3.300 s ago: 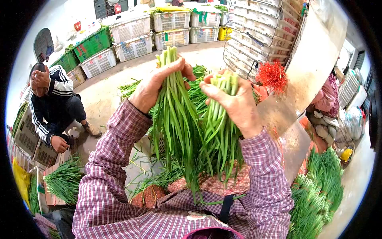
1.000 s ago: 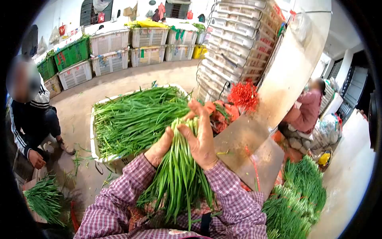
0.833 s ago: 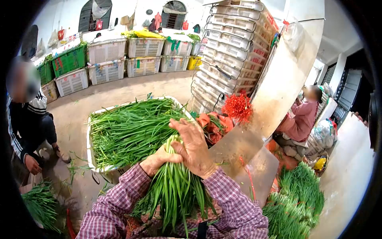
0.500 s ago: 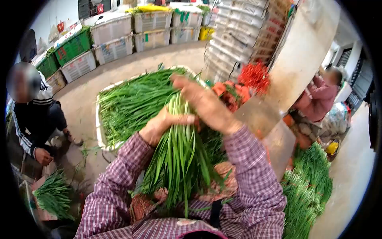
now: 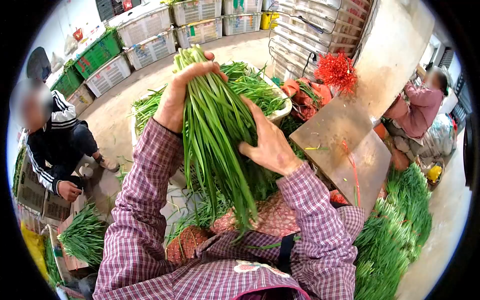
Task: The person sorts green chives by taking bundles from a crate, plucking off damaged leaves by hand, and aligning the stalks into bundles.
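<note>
A thick bunch of garlic chives [image 5: 220, 135] hangs in front of me, pale cut ends up and green leaves drooping toward my lap. My left hand [image 5: 182, 92] is wrapped round it just below the pale ends. Against the right side of the leaves rests my right hand [image 5: 270, 142], thumb and fingers spread apart; some fingertips are hidden at the leaves' edge. Behind the bunch stands a white crate [image 5: 285, 107] filled with loose chives [image 5: 255, 90].
A worn board [image 5: 335, 130] with red ties [image 5: 345, 145] lies at right, near a cluster of red ties [image 5: 336, 72]. Bundled chives [image 5: 395, 225] pile at lower right. One person [image 5: 60, 145] sits at left, another [image 5: 420, 107] at far right. Stacked crates [image 5: 200, 30] line the back.
My left hand has raised the bunch up and leftward, so its pale ends now stand higher. My right hand has moved down from the top of the bunch to its right side.
</note>
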A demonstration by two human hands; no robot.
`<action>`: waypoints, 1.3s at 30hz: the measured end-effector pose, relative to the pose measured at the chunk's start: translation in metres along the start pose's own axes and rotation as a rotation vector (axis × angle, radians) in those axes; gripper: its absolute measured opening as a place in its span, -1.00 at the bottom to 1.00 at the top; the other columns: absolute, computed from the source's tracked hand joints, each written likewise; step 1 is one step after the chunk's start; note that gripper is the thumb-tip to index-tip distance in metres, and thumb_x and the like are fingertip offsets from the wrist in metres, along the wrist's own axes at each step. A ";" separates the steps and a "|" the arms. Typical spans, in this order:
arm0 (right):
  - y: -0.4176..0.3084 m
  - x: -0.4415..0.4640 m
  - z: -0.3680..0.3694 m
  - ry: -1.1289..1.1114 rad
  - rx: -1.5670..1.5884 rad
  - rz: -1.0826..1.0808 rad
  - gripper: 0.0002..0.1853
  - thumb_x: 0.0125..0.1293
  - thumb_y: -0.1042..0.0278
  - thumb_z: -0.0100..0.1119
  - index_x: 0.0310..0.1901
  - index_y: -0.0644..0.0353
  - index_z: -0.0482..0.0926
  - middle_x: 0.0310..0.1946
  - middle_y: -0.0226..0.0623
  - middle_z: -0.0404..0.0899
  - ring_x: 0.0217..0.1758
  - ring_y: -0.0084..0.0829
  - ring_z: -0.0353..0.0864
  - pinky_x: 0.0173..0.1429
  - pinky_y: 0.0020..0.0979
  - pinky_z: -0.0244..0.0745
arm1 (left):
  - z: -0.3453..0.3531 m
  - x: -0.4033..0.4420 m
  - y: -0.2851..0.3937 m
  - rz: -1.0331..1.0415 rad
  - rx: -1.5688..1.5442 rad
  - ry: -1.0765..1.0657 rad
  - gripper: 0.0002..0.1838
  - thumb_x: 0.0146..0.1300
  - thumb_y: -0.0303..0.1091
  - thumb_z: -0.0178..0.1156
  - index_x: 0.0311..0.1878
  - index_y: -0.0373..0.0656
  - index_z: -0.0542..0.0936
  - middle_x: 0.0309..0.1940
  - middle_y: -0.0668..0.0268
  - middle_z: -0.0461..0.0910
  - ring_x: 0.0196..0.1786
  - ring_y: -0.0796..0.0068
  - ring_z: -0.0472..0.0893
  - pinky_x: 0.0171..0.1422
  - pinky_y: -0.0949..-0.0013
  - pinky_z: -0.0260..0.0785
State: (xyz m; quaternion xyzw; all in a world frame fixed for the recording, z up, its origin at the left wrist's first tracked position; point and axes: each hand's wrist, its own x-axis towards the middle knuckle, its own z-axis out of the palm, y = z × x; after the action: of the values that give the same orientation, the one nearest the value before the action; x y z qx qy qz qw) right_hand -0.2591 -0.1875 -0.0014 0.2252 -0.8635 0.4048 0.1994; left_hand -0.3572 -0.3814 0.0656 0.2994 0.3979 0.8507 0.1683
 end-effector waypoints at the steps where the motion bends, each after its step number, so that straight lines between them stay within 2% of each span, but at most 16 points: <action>1: 0.000 -0.013 -0.001 -0.038 -0.032 0.116 -0.09 0.01 0.48 0.16 0.44 0.14 -0.01 0.27 0.17 0.32 0.29 0.05 0.38 0.40 -0.18 0.25 | -0.008 0.005 0.003 0.013 -0.048 -0.013 -0.68 0.26 -0.40 0.14 0.06 -0.17 0.39 -0.22 0.24 0.59 -0.09 0.25 0.62 0.00 0.17 0.59; 3: 0.027 -0.040 -0.003 -0.112 -0.120 0.371 -0.20 0.02 0.49 0.16 0.38 0.16 0.13 0.04 0.20 0.51 0.11 0.09 0.52 0.23 -0.12 0.40 | -0.018 0.014 0.013 0.052 -0.052 -0.002 -0.71 0.26 -0.41 0.13 0.05 -0.18 0.42 -0.22 0.24 0.60 -0.07 0.22 0.62 0.00 0.16 0.60; 5: 0.065 -0.074 -0.009 -0.160 -0.238 0.452 -0.28 0.05 0.43 0.24 0.32 0.04 0.28 -0.16 0.09 0.62 -0.04 -0.05 0.62 0.06 -0.07 0.51 | -0.019 0.019 0.022 0.088 -0.053 0.000 -0.71 0.24 -0.45 0.15 0.03 -0.21 0.43 -0.23 0.21 0.60 -0.09 0.22 0.64 -0.02 0.19 0.63; 7: 0.102 -0.115 -0.026 -0.234 -0.461 0.442 -0.37 0.08 0.42 0.25 0.26 0.05 0.37 -0.07 0.03 0.60 0.00 -0.05 0.59 0.12 -0.12 0.49 | -0.016 0.020 0.029 0.129 -0.018 0.037 -0.67 0.22 -0.44 0.18 0.04 -0.24 0.41 -0.24 0.17 0.62 -0.12 0.24 0.67 -0.07 0.21 0.65; 9: 0.117 -0.139 -0.060 -0.298 -0.445 0.464 -0.39 0.08 0.41 0.23 0.25 0.06 0.38 -0.01 -0.03 0.57 0.05 -0.06 0.56 0.18 -0.15 0.45 | -0.016 0.023 0.028 0.150 0.002 0.076 -0.68 0.21 -0.44 0.21 0.02 -0.24 0.43 -0.25 0.18 0.62 -0.13 0.25 0.67 -0.09 0.21 0.66; 11: 0.117 -0.151 -0.098 -0.223 -0.615 0.280 -0.40 0.06 0.41 0.24 0.22 0.07 0.39 0.03 -0.07 0.55 0.09 -0.07 0.53 0.19 -0.19 0.45 | -0.015 0.025 0.022 0.152 0.004 0.099 -0.69 0.21 -0.44 0.22 0.00 -0.23 0.44 -0.25 0.19 0.62 -0.15 0.25 0.68 -0.12 0.22 0.65; 13: 0.091 -0.136 -0.116 0.027 -0.797 0.279 -0.48 0.06 0.43 0.23 0.14 0.10 0.46 -0.04 -0.09 0.57 0.04 -0.09 0.56 0.14 -0.21 0.47 | -0.018 0.033 0.015 0.129 0.060 0.105 -0.67 0.21 -0.44 0.20 0.03 -0.23 0.42 -0.27 0.22 0.61 -0.14 0.26 0.67 -0.12 0.23 0.65; 15: 0.041 -0.097 -0.117 0.240 -0.503 0.306 -0.67 0.14 0.41 0.21 -0.01 0.12 0.55 -0.15 -0.11 0.63 -0.08 -0.15 0.63 0.02 -0.25 0.52 | -0.006 0.030 0.007 0.111 0.094 0.138 -0.65 0.21 -0.44 0.20 0.06 -0.21 0.40 -0.27 0.24 0.60 -0.14 0.28 0.67 -0.12 0.23 0.65; 17: -0.011 -0.067 -0.092 0.311 -0.125 0.296 -0.81 0.23 0.34 0.19 -0.14 0.16 0.61 -0.30 -0.13 0.67 -0.25 -0.21 0.68 -0.14 -0.26 0.56 | 0.007 0.029 -0.001 0.120 0.237 0.146 -0.65 0.20 -0.42 0.21 0.05 -0.20 0.41 -0.26 0.25 0.59 -0.14 0.30 0.66 -0.10 0.24 0.63; 19: -0.047 -0.045 -0.063 0.230 -0.057 0.219 -0.78 0.25 0.22 0.24 -0.22 0.20 0.61 -0.42 -0.18 0.68 -0.38 -0.26 0.70 -0.28 -0.30 0.57 | 0.025 0.025 -0.011 0.091 0.180 0.146 -0.56 0.09 -0.37 0.33 0.04 -0.17 0.43 -0.29 0.26 0.56 -0.28 0.41 0.65 -0.13 0.31 0.62; 23: -0.049 -0.020 -0.015 0.179 -0.050 0.171 -0.70 0.17 0.15 0.34 -0.27 0.24 0.59 -0.51 -0.25 0.69 -0.45 -0.30 0.71 -0.35 -0.34 0.55 | 0.040 0.029 -0.026 0.077 0.200 0.170 -0.62 0.08 -0.41 0.33 -0.02 -0.19 0.47 -0.31 0.31 0.55 -0.28 0.46 0.64 -0.22 0.38 0.55; 25: -0.043 -0.015 -0.013 0.186 0.000 0.173 -0.74 0.16 0.20 0.35 -0.30 0.24 0.61 -0.52 -0.24 0.67 -0.49 -0.33 0.69 -0.37 -0.35 0.54 | 0.045 0.025 -0.029 0.092 0.294 0.114 -0.61 0.18 -0.38 0.23 0.07 -0.13 0.41 -0.25 0.30 0.56 -0.19 0.40 0.63 -0.07 0.30 0.55; 28: -0.038 -0.021 -0.032 0.139 0.085 0.209 -0.84 0.17 0.32 0.29 -0.37 0.25 0.63 -0.57 -0.21 0.63 -0.54 -0.50 0.61 -0.40 -0.44 0.49 | 0.042 0.023 -0.035 0.118 0.394 0.069 -0.65 0.19 -0.37 0.24 0.03 -0.15 0.44 -0.25 0.31 0.56 -0.18 0.45 0.61 -0.04 0.34 0.53; 34: -0.050 -0.032 -0.104 -0.293 0.331 0.517 -0.80 0.24 0.31 0.23 -0.28 0.30 0.55 -0.52 -0.46 0.51 -0.48 -0.68 0.46 -0.41 -0.56 0.39 | 0.051 0.015 -0.067 0.298 0.751 0.000 -0.75 0.12 -0.38 0.33 -0.13 -0.14 0.56 -0.25 0.40 0.58 -0.19 0.59 0.58 -0.04 0.43 0.49; 37: -0.052 -0.051 -0.132 -0.485 0.316 0.576 -0.82 0.25 0.32 0.21 -0.28 0.29 0.57 -0.49 -0.45 0.55 -0.43 -0.67 0.49 -0.34 -0.55 0.43 | 0.048 0.011 -0.074 0.315 0.765 -0.015 -0.74 0.11 -0.39 0.34 -0.13 -0.13 0.56 -0.25 0.44 0.57 -0.19 0.62 0.57 -0.03 0.47 0.49; 39: -0.046 -0.075 -0.138 -0.512 0.235 0.458 -0.82 0.26 0.32 0.21 -0.25 0.29 0.58 -0.45 -0.45 0.59 -0.39 -0.67 0.52 -0.28 -0.51 0.48 | 0.048 0.009 -0.080 0.312 0.737 0.001 -0.73 0.11 -0.40 0.34 -0.12 -0.14 0.55 -0.26 0.44 0.57 -0.20 0.63 0.57 -0.05 0.48 0.49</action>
State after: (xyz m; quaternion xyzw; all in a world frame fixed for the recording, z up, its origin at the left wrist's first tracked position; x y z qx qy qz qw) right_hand -0.1498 -0.0879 0.0685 0.1412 -0.8611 0.4660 -0.1465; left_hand -0.3294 -0.2993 0.0306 0.3963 0.6264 0.6663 -0.0817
